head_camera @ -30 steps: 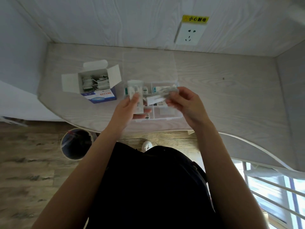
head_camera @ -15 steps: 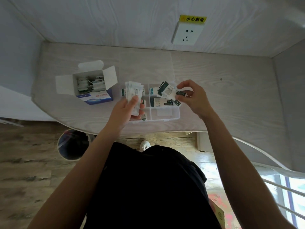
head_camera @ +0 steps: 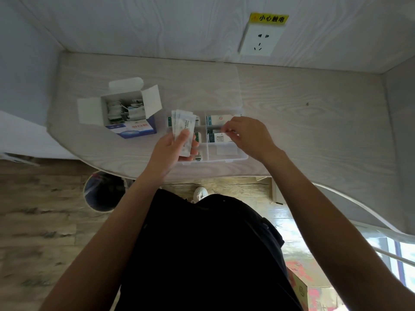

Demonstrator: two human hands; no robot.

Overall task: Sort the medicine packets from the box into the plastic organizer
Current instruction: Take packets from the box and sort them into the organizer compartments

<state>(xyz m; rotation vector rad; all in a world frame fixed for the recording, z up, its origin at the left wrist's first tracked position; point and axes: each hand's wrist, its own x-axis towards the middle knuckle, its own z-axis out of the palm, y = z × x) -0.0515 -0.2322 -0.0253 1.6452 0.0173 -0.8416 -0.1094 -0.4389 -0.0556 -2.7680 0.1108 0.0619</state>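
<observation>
White packets (head_camera: pixel 183 129) are gripped fanned in the left hand (head_camera: pixel 174 151) over the organizer (head_camera: pixel 226 157); the right hand's (head_camera: pixel 249 136) fingers pinch a packet in a middle compartment. More are left in the box (head_camera: pixel 125 111) at left.

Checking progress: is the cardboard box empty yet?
No, the open cardboard box on the desk holds several packets inside.

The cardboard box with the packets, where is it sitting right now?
The cardboard box stands open on the table, toward its left end, just left of the plastic organizer and the left hand.
</observation>
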